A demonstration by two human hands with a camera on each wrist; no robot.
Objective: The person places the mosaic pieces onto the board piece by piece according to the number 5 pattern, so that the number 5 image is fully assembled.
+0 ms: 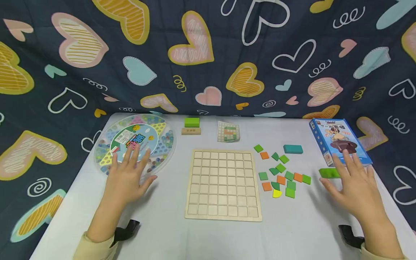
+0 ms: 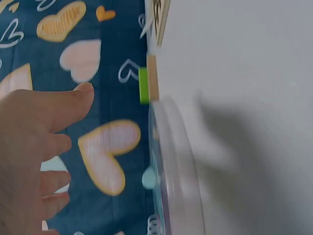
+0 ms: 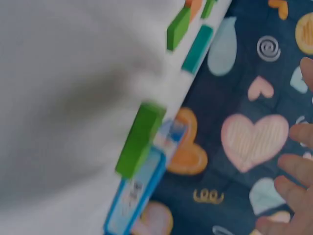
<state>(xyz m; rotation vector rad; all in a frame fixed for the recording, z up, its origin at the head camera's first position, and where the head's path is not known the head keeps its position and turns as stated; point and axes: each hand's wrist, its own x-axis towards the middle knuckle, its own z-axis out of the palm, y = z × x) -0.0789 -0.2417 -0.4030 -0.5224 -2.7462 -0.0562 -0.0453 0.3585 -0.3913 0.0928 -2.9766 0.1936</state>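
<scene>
My left hand [image 1: 126, 177] is held over the table with its fingers spread, overlapping the near edge of a round clear marble board [image 1: 167, 159] in the head view. My right hand [image 1: 359, 189], also spread and holding nothing, is nearest to a green block [image 1: 329, 173] and a blue picture box [image 1: 344, 141]. Shadows fall on the cloth beside both hands. Between them lies a square wooden grid board [image 1: 222, 184] with bare cells. To its right are scattered small green and orange square tiles [image 1: 281, 180], several dark green quarter-round pieces [image 1: 275, 185] and a yellow one [image 1: 277, 194].
A pattern card [image 1: 228, 131] lies behind the grid board. A green block [image 1: 191, 122] and a wooden block [image 1: 191, 131] sit at the back, a teal block [image 1: 293, 149] behind the tiles. A heart-print curtain [image 1: 208, 79] hangs along the table's far edge.
</scene>
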